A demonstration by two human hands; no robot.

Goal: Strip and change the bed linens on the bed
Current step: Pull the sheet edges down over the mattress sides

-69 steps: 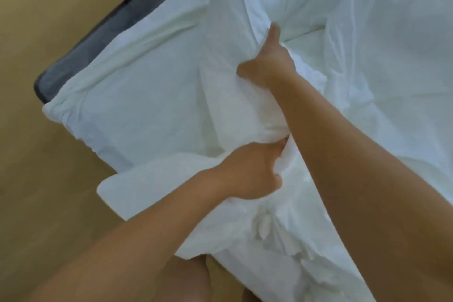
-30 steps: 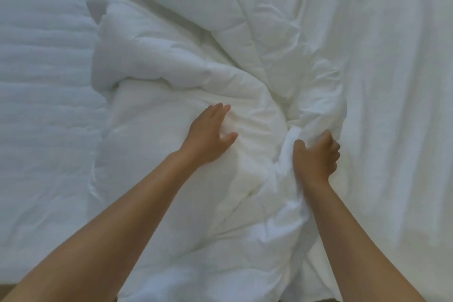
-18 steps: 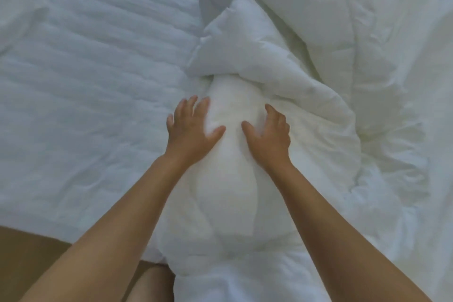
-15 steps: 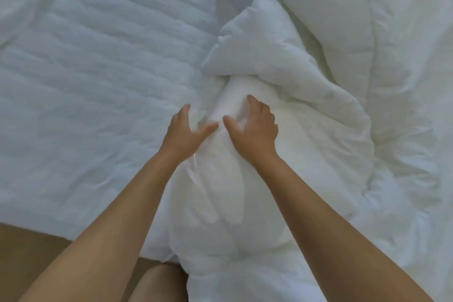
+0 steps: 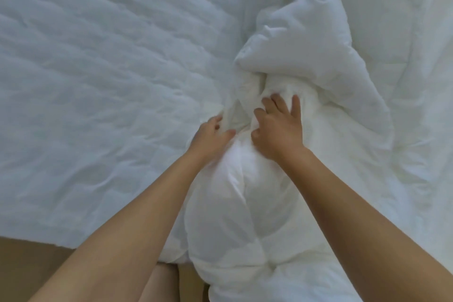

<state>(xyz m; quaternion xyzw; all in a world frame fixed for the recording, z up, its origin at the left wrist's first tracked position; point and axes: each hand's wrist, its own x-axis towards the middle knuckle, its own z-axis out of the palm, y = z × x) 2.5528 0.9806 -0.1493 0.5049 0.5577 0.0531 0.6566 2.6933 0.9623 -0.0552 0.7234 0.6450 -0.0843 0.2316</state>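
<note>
The quilted mattress cover (image 5: 98, 68) lies bare at left. Since half a second ago the left hand (image 5: 210, 136) has curled its fingers round a fold of the duvet (image 5: 245, 203). The right hand (image 5: 278, 127) has drawn closer to it, its fingers clawed into the same cloth. The duvet lies bunched on the bed, its long axis running from the near edge towards the far right.

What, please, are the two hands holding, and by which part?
The bunched white quilted duvet, at its gathered folds: the left hand pinches one fold, the right hand clutches the fabric beside it.
</note>
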